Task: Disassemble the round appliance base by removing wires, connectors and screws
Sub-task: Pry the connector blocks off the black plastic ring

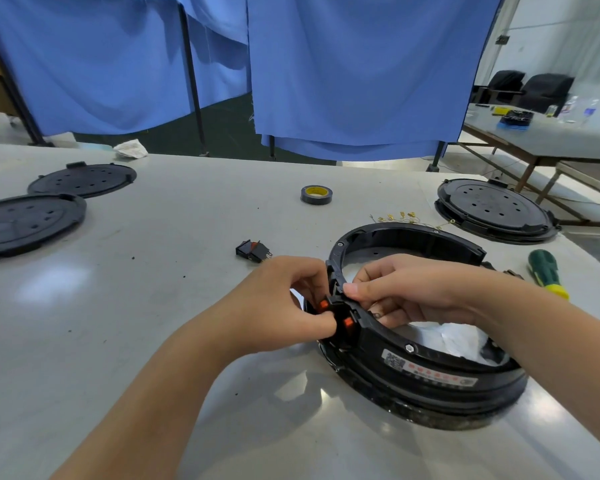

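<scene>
Head view: one round black appliance base [426, 372], an open ring, lies on the grey bench [153, 306] at right of centre, nearest the person. A white label with a code and red print runs along its near outer wall, a hex-headed screw [409, 348] sits on its rim, and white crumpled material [454, 337] shows inside the ring. At the ring's left edge sits a black switch block [340, 317] with two orange buttons. Two hands work there: the left hand [291, 303] has its fingers [312, 282] curled, pinching the switch block from outside; the right hand [406, 292] curls its fingers over the rim from inside, thumb pressed on top of the block.

Elsewhere on the bench: three black perforated discs, two [80, 180] [25, 221] at far left and one [492, 209] at far right; one loose rocker switch [253, 251]; one roll of black tape [316, 194]; a scatter of small brass terminals [399, 216]; one green-handled screwdriver [546, 271]. Blue curtains [354, 71] hang behind.
</scene>
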Motion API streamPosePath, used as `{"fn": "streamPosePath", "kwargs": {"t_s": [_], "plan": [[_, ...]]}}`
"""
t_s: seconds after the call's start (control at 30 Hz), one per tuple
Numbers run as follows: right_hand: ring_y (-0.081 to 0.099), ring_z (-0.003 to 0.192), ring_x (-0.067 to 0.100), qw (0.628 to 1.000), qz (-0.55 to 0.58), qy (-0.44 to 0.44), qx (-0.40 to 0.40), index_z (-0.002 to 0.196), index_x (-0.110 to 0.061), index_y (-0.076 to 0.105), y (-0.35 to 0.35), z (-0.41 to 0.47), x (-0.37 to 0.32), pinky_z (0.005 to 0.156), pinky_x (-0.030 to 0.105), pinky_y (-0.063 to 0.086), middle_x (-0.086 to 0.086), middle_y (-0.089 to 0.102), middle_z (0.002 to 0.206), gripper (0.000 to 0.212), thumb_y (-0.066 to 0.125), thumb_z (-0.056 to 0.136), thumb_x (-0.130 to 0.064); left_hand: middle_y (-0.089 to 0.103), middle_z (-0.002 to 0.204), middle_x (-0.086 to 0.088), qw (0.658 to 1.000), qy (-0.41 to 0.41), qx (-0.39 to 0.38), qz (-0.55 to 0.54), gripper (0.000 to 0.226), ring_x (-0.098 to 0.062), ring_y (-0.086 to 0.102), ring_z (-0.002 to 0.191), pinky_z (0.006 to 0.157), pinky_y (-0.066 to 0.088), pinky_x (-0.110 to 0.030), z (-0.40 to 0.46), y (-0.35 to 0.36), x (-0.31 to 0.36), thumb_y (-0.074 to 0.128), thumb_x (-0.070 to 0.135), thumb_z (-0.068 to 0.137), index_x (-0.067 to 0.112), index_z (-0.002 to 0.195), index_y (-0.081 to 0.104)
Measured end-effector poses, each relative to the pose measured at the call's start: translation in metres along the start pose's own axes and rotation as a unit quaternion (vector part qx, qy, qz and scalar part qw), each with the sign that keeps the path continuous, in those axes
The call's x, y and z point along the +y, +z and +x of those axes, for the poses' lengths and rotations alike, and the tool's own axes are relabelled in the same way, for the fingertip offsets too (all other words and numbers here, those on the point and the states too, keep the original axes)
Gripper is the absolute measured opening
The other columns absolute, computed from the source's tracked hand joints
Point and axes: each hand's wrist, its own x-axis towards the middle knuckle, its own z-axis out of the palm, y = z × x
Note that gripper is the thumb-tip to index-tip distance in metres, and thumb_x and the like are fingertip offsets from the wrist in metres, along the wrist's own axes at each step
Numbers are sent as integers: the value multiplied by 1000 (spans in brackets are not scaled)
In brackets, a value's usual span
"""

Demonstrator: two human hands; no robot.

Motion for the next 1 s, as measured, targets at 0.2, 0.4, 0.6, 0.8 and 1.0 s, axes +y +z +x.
{"fn": "streamPosePath", "kwargs": {"t_s": [0.2, 0.4, 0.6, 0.8, 1.0], "plan": [[47, 48, 5, 1000, 3, -9, -6, 61, -18, 60, 0, 2, 1, 46, 14, 46, -5, 54, 57, 25, 69, 84, -26, 69, 67, 0, 992, -52, 34, -112, 13, -12, 62, 59, 60, 50, -24, 1, -21, -7, 74, 15, 65, 14, 69, 62], [48, 48, 3, 1000, -9, -16, -5, 63, -19, 60, 0, 1, 1, 46, 13, 46, -7, 54, 56, 25, 68, 86, -27, 75, 76, -3, 956, -77, 198, -201, 8, -14, 72, 70, 63, 56, -20, 12, -32, -28, 76, 12, 77, 15, 82, 70], [49, 48, 2, 999, -25, -25, -7, 58, -23, 62, 1, 1, 2, 47, 13, 46, -9, 54, 55, 31, 66, 87, -30, 73, 79, 9, 937, -138, 315, -60, 6, -5, 67, 79, 67, 46, -15, 22, -31, -67, 72, 26, 82, 22, 86, 73], [50, 48, 2, 999, -30, -33, 5, 62, -22, 61, 1, 0, 4, 48, 13, 45, -10, 55, 56, 28, 66, 87, -31, 69, 77, 12, 930, -249, 267, 33, 14, -19, 64, 89, 93, 45, -42, 27, -21, -91, 69, 40, 81, 30, 90, 65], [50, 47, 2, 999, -36, -31, 11, 59, -22, 62, 2, 0, 4, 48, 13, 45, -12, 55, 54, 31, 65, 88, -32, 64, 91, 14, 913, -245, 292, 148, 17, -17, 59, 99, 85, 29, -33, 27, -17, -90, 65, 47, 81, 32, 90, 62]]}}
